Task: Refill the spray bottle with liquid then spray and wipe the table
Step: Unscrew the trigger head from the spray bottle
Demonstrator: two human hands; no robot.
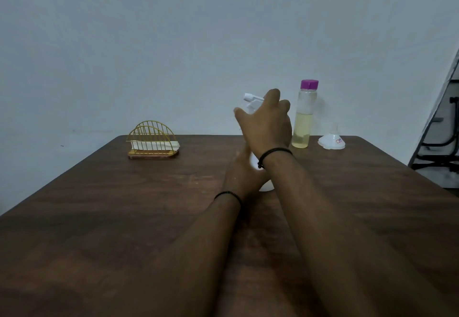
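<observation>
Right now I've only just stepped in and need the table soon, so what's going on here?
A person has both hands on a white spray bottle standing on the wooden table. The left hand holds its body, and the right hand is wrapped over the sprayer head. The purple-capped bottle of yellowish liquid and the funnel stand untouched. Napkins wait in the wire holder.
</observation>
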